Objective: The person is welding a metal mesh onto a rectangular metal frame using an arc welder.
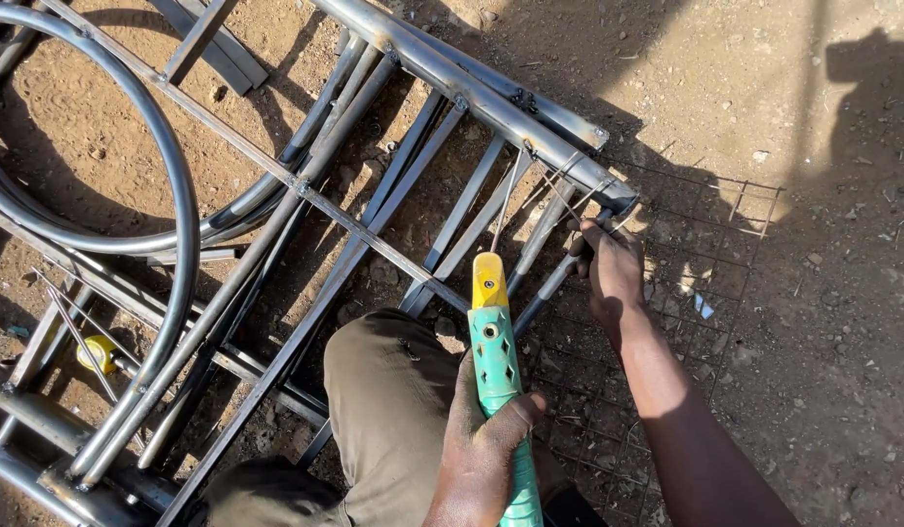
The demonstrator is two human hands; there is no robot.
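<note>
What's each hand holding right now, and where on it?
The left hand wraps the green handle of a welding electrode holder. The right hand grips a thin bar of the metal frame near its upper end.

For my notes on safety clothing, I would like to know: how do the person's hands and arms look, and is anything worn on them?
Both hands are bare: no gloves on the left hand or the right hand. The right forearm is uncovered along all of its visible length, with no sleeve, watch or bracelet. No rings can be seen. Of the left arm only the wrist shows, also uncovered. The trousers are olive-brown.
</note>
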